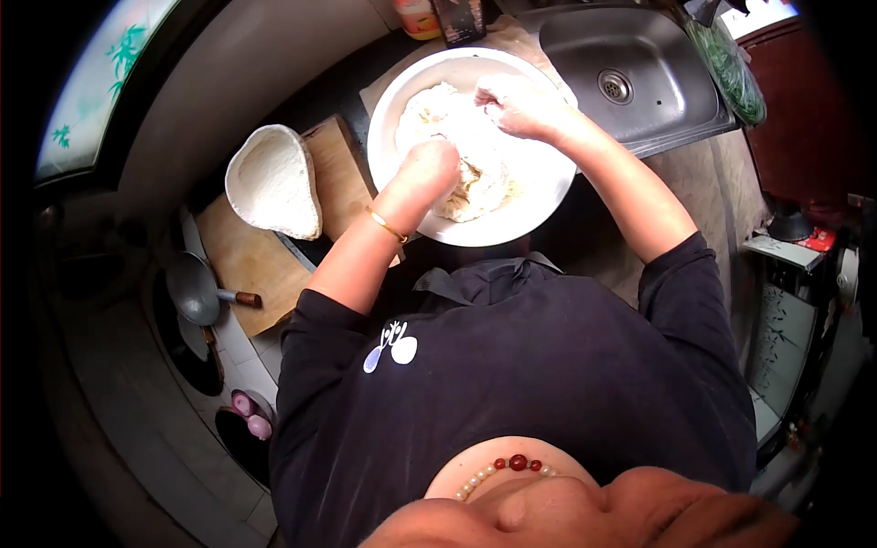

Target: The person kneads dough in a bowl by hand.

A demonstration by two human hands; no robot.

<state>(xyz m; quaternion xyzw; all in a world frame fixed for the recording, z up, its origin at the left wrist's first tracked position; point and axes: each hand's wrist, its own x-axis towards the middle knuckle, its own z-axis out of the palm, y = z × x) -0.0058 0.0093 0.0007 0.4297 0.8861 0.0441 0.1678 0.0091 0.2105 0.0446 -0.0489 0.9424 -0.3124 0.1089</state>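
Note:
A large white basin (539, 196) holds loose flour (427, 108) and a lumpy, sticky dough (477, 190). My left hand (435, 166), with a gold bangle on its wrist, is closed at the left side of the dough and presses against it. Its fingertips are hidden in the mix. Over the upper right part of the basin, my right hand (507, 106) has its fingers curled in and coated with white flour or dough. Whether a piece sits inside that grip is hidden.
Left of the basin, a flour-dusted scoop-shaped container (274, 183) stands on a wooden board (239, 265). A grey ladle-like pan (194, 288) and peeled onions (256, 424) lie further left. The steel sink (658, 110) is at the right, beside a bag of greens (731, 73).

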